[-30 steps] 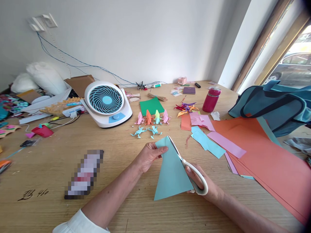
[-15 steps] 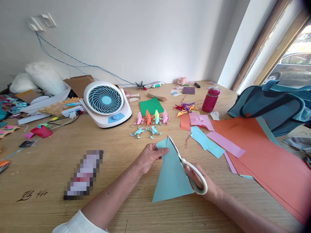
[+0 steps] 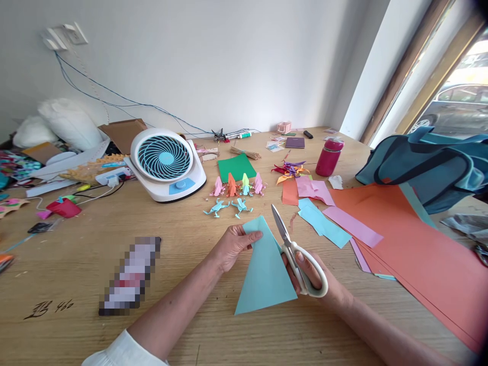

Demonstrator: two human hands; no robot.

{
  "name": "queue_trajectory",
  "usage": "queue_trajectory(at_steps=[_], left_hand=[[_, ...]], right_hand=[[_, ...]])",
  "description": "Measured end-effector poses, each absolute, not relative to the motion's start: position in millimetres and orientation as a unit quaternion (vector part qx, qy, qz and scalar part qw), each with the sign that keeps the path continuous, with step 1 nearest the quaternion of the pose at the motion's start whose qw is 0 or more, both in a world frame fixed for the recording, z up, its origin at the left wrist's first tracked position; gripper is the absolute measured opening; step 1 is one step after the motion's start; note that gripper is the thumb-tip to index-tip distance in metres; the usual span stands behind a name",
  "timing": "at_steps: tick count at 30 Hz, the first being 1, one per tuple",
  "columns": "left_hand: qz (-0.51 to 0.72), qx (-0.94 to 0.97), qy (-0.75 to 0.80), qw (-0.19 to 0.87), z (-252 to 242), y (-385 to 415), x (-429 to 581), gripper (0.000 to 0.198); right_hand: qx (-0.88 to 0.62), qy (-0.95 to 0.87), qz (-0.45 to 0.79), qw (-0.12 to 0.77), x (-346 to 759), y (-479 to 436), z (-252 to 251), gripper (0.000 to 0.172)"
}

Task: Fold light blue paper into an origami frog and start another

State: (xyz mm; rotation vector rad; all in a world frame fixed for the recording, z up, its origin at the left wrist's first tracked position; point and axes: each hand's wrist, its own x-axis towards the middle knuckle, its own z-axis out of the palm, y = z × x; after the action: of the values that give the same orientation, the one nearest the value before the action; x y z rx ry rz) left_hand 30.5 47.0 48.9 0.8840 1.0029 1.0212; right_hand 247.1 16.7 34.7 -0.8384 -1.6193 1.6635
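My left hand [image 3: 237, 246] pinches the upper left part of a light blue sheet of paper [image 3: 265, 277], thumb on top. The sheet is folded and tapers toward its top, with its wide end low over the table. To its right, my right hand [image 3: 314, 277] grips white-handled scissors [image 3: 292, 245] by the loops. Their blades point up and away, closed or nearly so, just beside the paper's right edge. Beyond the hands stand two blue origami frogs [image 3: 241, 206], and behind them a row of several folded paper figures [image 3: 232, 185] in pink, orange and green.
Coloured strips [image 3: 324, 222] and large orange sheets [image 3: 412, 254] lie at right, near a blue bag [image 3: 419, 165] and a red bottle [image 3: 330, 157]. A white fan [image 3: 165, 160] stands back left. A green sheet [image 3: 237, 166] lies behind the figures; a pixelated flat object [image 3: 130, 277] lies left.
The scissors have come off the paper's right edge, moving slightly right, and their blades now sit beside it. My left hand keeps its hold on the paper, which shifted slightly left.
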Motion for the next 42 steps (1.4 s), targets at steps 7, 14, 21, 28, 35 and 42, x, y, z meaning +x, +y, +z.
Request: queue_trajectory(at_steps=[7, 14, 21, 28, 35, 42], left_hand=[[0.476, 0.348, 0.473, 0.655, 44.7, 56.4, 23.1, 0.04], [0.508, 0.312, 0.495, 0.632, 33.5, 70.1, 10.6, 0.042], [0.508, 0.314, 0.482, 0.641, 31.4, 71.6, 8.2, 0.042], [0.498, 0.332, 0.465, 0.652, 34.0, 69.2, 11.6, 0.04], [0.472, 0.371, 0.448, 0.663, 36.4, 61.9, 18.9, 0.037], [0.456, 0.387, 0.469, 0.65, 27.0, 66.4, 14.7, 0.041]], right_hand=[[-0.403, -0.647, 0.559, 0.327, 264.6, 43.4, 32.8, 0.049], [-0.576, -0.797, 0.066, 0.172, 287.9, 62.7, 20.8, 0.02], [-0.582, -0.798, 0.003, 0.155, 293.6, 66.0, 14.9, 0.028], [-0.51, -0.808, 0.067, 0.287, 284.1, 61.7, 17.3, 0.031], [-0.436, -0.809, 0.253, 0.303, 256.3, 49.9, 14.0, 0.026], [-0.486, -0.769, 0.235, 0.342, 265.3, 53.4, 16.3, 0.021]])
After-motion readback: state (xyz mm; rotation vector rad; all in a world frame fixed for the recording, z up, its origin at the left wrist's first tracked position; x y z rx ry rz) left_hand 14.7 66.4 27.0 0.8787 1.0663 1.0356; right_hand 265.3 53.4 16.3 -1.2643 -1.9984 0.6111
